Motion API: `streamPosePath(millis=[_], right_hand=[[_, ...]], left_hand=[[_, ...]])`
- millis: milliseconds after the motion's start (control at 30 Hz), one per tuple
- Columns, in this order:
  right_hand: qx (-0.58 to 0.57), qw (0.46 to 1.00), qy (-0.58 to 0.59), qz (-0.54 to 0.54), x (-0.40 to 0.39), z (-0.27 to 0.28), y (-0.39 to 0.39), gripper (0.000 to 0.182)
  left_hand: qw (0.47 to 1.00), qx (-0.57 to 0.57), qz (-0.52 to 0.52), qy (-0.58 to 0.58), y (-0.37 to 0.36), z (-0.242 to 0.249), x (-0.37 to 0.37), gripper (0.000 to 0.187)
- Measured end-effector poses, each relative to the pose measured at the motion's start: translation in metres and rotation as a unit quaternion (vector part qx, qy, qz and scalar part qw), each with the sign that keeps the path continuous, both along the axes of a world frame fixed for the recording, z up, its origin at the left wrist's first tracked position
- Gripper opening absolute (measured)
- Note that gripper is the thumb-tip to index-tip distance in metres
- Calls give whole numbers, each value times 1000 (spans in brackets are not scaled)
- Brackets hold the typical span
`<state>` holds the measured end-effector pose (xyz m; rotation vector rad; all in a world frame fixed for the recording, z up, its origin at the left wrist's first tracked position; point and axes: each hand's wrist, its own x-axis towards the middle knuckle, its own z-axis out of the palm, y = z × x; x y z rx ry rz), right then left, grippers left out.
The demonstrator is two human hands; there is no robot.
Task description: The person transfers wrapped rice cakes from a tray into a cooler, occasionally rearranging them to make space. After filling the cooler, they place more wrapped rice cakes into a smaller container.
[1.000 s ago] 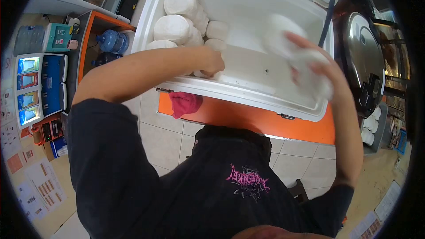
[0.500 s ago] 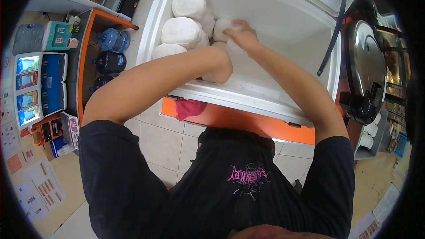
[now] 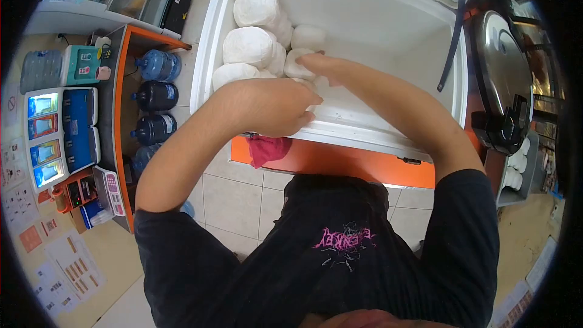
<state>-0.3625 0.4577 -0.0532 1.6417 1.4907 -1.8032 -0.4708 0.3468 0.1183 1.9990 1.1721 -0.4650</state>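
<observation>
Where the right hand [image 3: 326, 67] reaches, a chest [image 3: 388, 36] holds white lumps [image 3: 249, 47] (some stacked).

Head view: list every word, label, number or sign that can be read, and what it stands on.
Nothing reads with certainty.
Pink lettering on the black shirt: perhaps ending "KEY"; too stylised to confirm.
Sheets on the left wall: print too small.
Labels on the large bottles: too small.
Lit panels: too small.
Pink keypad: too small.
Paper at far right: blurred.
White bundles: no lettering visible.
</observation>
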Motion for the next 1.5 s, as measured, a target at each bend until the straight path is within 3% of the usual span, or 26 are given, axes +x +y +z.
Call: streamPosePath(millis=[67, 133, 200, 233, 367, 433, 467, 533, 667, 733, 767, 867, 933, 1133, 1200, 1267, 1333, 1400, 1433, 1467, 1500], right_hand=[[-31, 998, 4, 54, 9, 2, 6, 88], [-83, 985, 13, 154, 18, 4, 12, 93], [-47, 986, 9, 162, 11, -32, 13, 94], [-13, 985, 5, 173, 9, -27, 9, 95], [-38, 976, -11, 212, 22, -2, 22, 92], [24, 993, 116, 21, 24, -14, 26, 94], [24, 993, 116, 19, 15, -27, 22, 94], [193, 977, 62, -72, -11, -55, 18, 97], [248, 965, 78, -26, -3, -93, 32, 96], [345, 930, -24, 124, -3, -117, 51, 92], [351, 929, -24, 116, -3, -115, 55, 92], [264, 960, -9, 93, 4, -92, 47, 85], [86, 995, 47, -23, 12, -65, 40, 74], [126, 987, 101, -9, 28, -15, 30, 69], [127, 986, 105, 8, 62, -4, 13, 68], [164, 972, 146, 81, 139, 91, 6, 67], [293, 901, 294, 123, 225, 155, -9, 53], [390, 817, 419, 64, 330, 199, -34, 40], [428, 812, 391, 69, 397, 233, -53, 36], [509, 789, 344, 0, 456, 237, -72, 25], [494, 803, 333, -20, 529, 242, -84, 24]], left_hand=[[1000, 7, 8, -1, -10, 1, -3, 40], [992, 83, 29, -92, -21, -5, -11, 35], [996, 43, 33, -72, -20, 10, -6, 39], [998, 2, 38, -50, -19, 16, -3, 44], [995, 54, 53, -63, -33, 15, -10, 44], [988, 74, 71, -113, -47, 17, -14, 45], [988, 73, 69, -113, -52, 19, -14, 45], [986, 79, 74, -124, -55, 21, -12, 46], [981, 86, 76, -159, -56, 20, -3, 47], [978, 69, 65, -185, -54, 24, 3, 47], [979, 74, 57, -183, -52, 27, 6, 47], [972, 92, 70, -204, -56, 29, 22, 47], [956, 129, 81, -251, -62, 31, 33, 48], [955, 111, 92, -259, -80, 45, 105, 49], [930, 94, 99, -341, -86, 47, 139, 52], [912, 39, 80, -400, -97, 40, 175, 51], [879, -69, 56, -469, -103, 27, 214, 50], [892, -104, 62, -436, -108, 2, 263, 50], [902, -134, 62, -406, -110, -12, 292, 51], [919, -111, 63, -373, -111, -24, 323, 51], [918, -119, 59, -374, -110, -28, 355, 51]])
